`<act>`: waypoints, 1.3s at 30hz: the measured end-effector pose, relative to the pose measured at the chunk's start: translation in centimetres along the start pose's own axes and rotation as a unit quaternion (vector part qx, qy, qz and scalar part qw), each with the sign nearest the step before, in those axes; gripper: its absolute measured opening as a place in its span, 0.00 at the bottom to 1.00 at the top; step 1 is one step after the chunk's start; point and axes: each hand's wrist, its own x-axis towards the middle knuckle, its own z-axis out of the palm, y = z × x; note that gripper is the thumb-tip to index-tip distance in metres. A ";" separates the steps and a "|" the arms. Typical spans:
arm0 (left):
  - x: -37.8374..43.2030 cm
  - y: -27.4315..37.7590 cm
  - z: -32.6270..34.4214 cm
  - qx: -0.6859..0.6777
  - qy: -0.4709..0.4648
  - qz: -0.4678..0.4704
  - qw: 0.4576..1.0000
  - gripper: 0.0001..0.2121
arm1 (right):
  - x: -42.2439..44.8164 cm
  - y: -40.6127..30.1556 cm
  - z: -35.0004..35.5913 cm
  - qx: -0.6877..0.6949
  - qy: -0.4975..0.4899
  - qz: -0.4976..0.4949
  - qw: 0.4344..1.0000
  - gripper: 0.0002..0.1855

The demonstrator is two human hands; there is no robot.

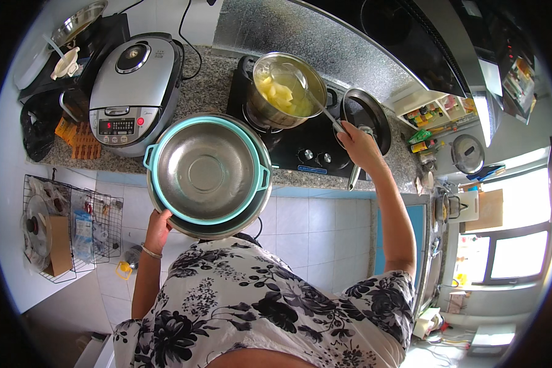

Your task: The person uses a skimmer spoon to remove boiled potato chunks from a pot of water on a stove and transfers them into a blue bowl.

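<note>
My left hand (pixel 157 231) grips the lower left rim of a large metal basin (pixel 230 227). Within the basin sits a metal bowl (pixel 207 170) with a turquoise rim and handles, and no food shows in it. My right hand (pixel 362 149) holds the handle of a metal ladle (pixel 324 109). The ladle's head is in a stainless steel pot (pixel 276 120), over pale yellow food pieces (pixel 276 94) in liquid. The pot stands on the black gas stove (pixel 280 152).
A dark frying pan (pixel 382 122) rests on the stove, its handle towards me. Left of the stove stands a multicooker (pixel 133 87) on the granite counter (pixel 202 87). A wire rack (pixel 96 221) hangs at the left, and a range hood (pixel 409 41) juts out above the stove.
</note>
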 end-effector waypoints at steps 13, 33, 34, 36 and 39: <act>0.1 -0.1 0.0 -0.011 -0.007 0.000 1.000 0.16 | 6.8 1.6 4.9 -0.188 0.050 -0.005 0.981 0.15; 0.9 -0.1 -0.4 -0.008 -0.013 -0.011 1.000 0.15 | 2.5 0.3 -4.3 -0.262 -0.023 -0.099 0.960 0.18; 0.8 -0.1 -0.5 -0.007 -0.011 -0.011 1.000 0.15 | 2.2 0.3 -4.8 -0.258 -0.026 -0.092 0.961 0.18; 0.7 -0.2 -0.6 -0.011 -0.026 0.005 1.000 0.15 | 1.2 -0.1 -6.3 -0.261 -0.034 -0.074 0.962 0.19; 0.5 0.1 -0.3 -0.008 -0.023 0.000 1.000 0.15 | 0.2 1.6 -7.7 -0.253 -0.020 -0.069 0.965 0.20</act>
